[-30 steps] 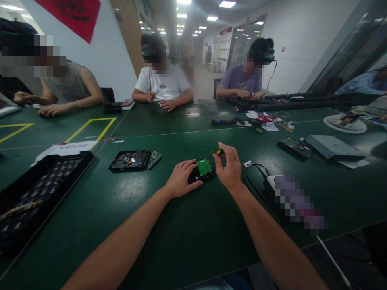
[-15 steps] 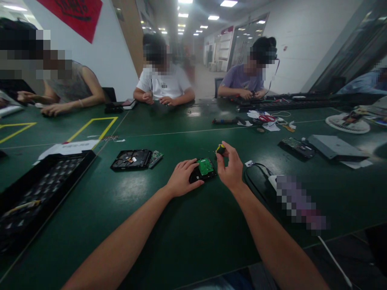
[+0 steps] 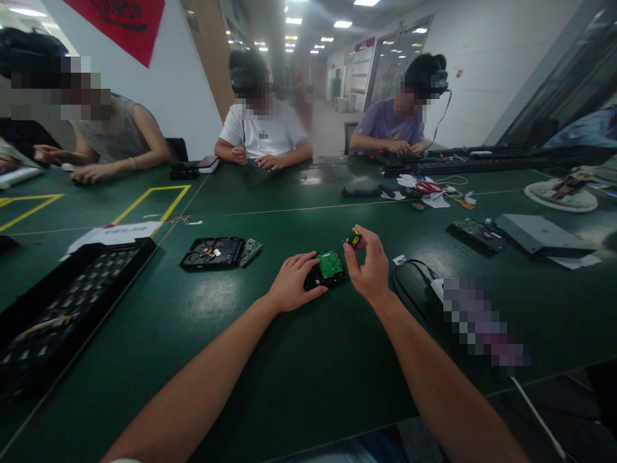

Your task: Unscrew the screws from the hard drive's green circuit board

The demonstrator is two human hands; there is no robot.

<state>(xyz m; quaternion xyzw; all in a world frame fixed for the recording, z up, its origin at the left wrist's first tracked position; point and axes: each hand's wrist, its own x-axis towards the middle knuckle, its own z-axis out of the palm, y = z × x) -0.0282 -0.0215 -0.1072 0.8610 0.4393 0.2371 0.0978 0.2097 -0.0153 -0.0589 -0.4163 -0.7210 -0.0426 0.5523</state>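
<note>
A black hard drive with a green circuit board (image 3: 330,264) lies on the green table (image 3: 308,360), just ahead of me. My left hand (image 3: 295,283) grips its left side, fingers on the far edge and thumb along the near edge. To the right of the drive, my right hand (image 3: 369,263) pinches a small yellow and black tool (image 3: 355,238) between thumb and fingers, above the table; its tip cannot be made out. Further left lies another black drive (image 3: 212,253), with a loose circuit board (image 3: 251,251) against its right side.
A long black tray (image 3: 87,302) stands at the left. On the right are another drive (image 3: 477,235), a grey metal box (image 3: 542,235), a black cable and a blurred-out object (image 3: 482,321). Several people sit across the table, near paper scraps (image 3: 436,200).
The view has shifted slightly, so the scene sits a little further right. The yellow and black tool has turned slightly in my right hand. My left hand keeps its hold.
</note>
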